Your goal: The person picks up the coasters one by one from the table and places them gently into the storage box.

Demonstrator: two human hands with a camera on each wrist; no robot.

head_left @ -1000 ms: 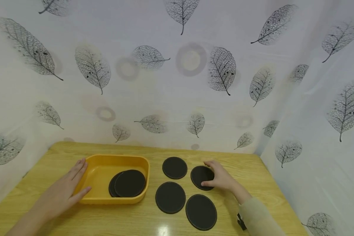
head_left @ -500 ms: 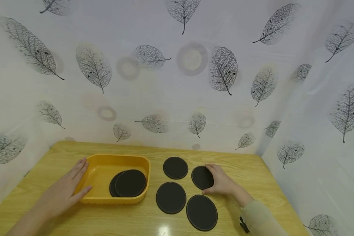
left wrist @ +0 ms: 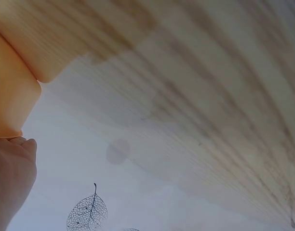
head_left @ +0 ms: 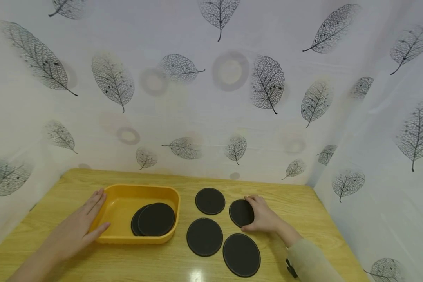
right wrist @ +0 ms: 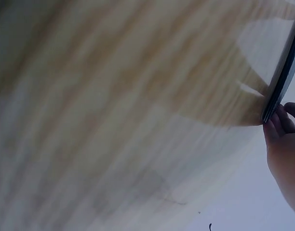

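My right hand (head_left: 264, 216) spans the far-right round black coaster (head_left: 240, 213), thumb at its near edge and fingers at its far edge. The hand covers the coaster's right side. Seen edge-on in the right wrist view, the dark coaster (right wrist: 282, 72) meets the fingertips (right wrist: 277, 118). My left hand (head_left: 78, 224) rests against the left end of a yellow plastic tray (head_left: 141, 239), with fingers extended along the rim and thumb over the near corner. Inside the tray, toward its right end, two black coasters (head_left: 156, 219) lie overlapping.
Between the tray and my right hand, three more black coasters lie flat: one at the back (head_left: 210, 201), one in the middle (head_left: 204, 237) and one at the front (head_left: 241, 255). A leaf-patterned white curtain (head_left: 197, 117) borders the wooden table (head_left: 155, 260).
My right thumb has shifted from the top of the far-right coaster to its near edge, so the hand now takes hold of it. My left hand and the tray stay put.
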